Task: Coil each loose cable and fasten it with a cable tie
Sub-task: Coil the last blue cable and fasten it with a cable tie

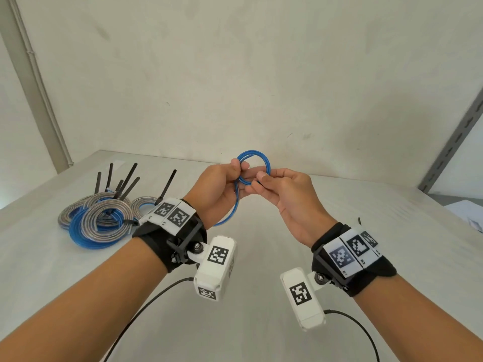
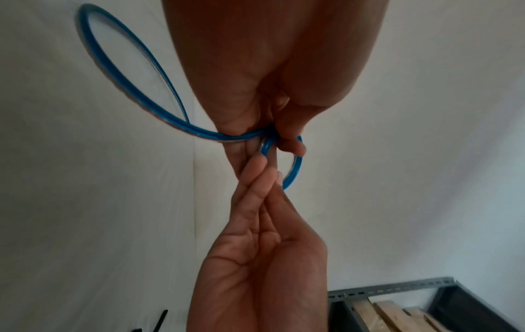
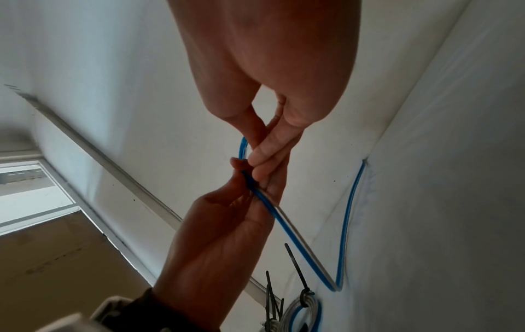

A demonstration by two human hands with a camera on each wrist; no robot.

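Head view: a blue cable (image 1: 254,165) is held raised above the tabletop (image 1: 261,257), with a small loop already formed. The left hand (image 1: 222,186) is closed in a grip on the crossing of the loop; the right hand (image 1: 285,189) is seen with fingers curled, pinching the loop's lower edge. A tail of cable hangs down behind the left wrist. Finished coils (image 1: 102,220) with black cable ties (image 1: 166,188) lie on the tabletop to the left, well apart from the hands. No tie is held.

Left wrist view: the crossing is pinched between thumb and finger of the left hand (image 2: 272,89); a long slack loop (image 2: 127,74) stands out to one side. It is judged that the springy cable could unwind if either pinch is eased.

Right wrist view: the right hand (image 3: 270,67) meets the left hand (image 3: 227,224) at the cable (image 3: 284,229), whose tail runs down to the tabletop. Uneven turns or a snagged tail are judged likely if the slack is drawn in too fast
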